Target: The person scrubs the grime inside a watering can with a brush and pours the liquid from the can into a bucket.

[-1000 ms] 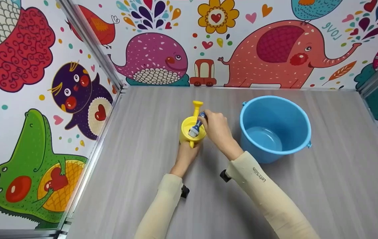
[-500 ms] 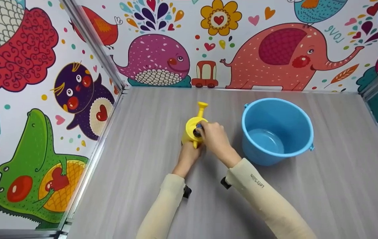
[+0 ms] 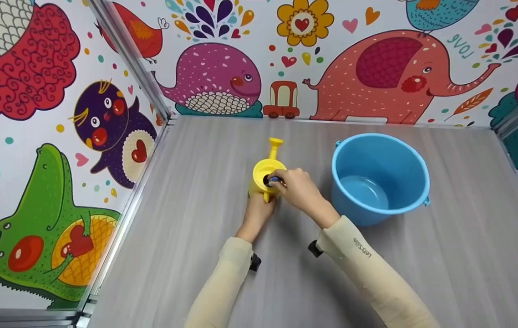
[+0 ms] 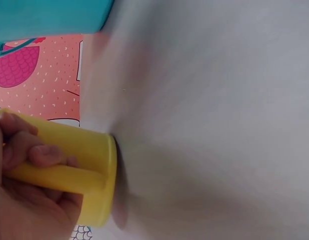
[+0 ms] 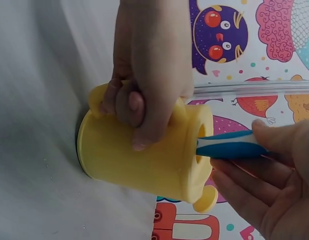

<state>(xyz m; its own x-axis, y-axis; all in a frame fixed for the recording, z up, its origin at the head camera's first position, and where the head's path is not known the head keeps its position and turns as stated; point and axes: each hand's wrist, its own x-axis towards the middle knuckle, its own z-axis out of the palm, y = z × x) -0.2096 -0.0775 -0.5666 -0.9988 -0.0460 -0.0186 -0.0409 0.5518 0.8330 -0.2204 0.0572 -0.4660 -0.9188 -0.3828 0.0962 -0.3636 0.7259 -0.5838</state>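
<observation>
A yellow watering can (image 3: 259, 169) is upright at the middle of the table, its spout pointing away. My left hand (image 3: 258, 214) grips its handle, with fingers curled round it in the left wrist view (image 4: 32, 187). Above the can's top opening, my right hand (image 3: 303, 191) pinches a small brush by its blue and white handle (image 5: 232, 145). The brush's lower end is inside the can, so its bristles are hidden. In the right wrist view the thumb and fingers of the right hand (image 5: 279, 185) lie on either side of the handle.
A large blue bucket (image 3: 377, 200) stands close to the right of the watering can, near the right forearm. The grey table (image 3: 186, 191) is bounded at the back and left by walls (image 3: 222, 77) printed with cartoon animals.
A second ago the brush's white bristles showed above the can. My right hand has lowered the brush into the opening, and its handle has since tilted slightly. The left hand keeps its grip.
</observation>
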